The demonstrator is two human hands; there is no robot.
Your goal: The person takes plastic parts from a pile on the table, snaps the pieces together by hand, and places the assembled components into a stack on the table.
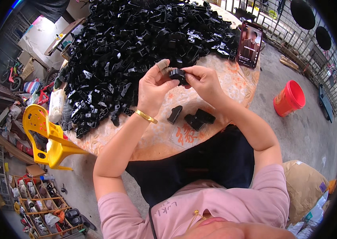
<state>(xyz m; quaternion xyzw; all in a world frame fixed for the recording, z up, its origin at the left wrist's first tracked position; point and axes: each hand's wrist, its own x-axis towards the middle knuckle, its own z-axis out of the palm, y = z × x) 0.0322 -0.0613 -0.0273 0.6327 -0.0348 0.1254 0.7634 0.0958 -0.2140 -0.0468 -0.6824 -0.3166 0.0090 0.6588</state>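
Observation:
Between my two hands, above the table, is a small black plastic part (177, 75). My left hand (155, 85) pinches it from the left between thumb and fingers, with tan wrapping on a finger. From the other side, the thumb and fingertips of my right hand (203, 81) grip its right end. Nearer to me on the cloth lie a few loose black parts (195, 121), with another single black part (174, 114) left of them. A large heap of similar black parts (136, 47) covers the far and left side of the table.
The round table has a patterned orange-and-white cloth (152, 149). A phone (250, 44) stands upright at its right edge. A red bucket (289, 98) is on the floor to the right, a yellow plastic chair (53, 139) at the left. A shoe rack (43, 205) sits lower left, a brown sack (305, 191) lower right.

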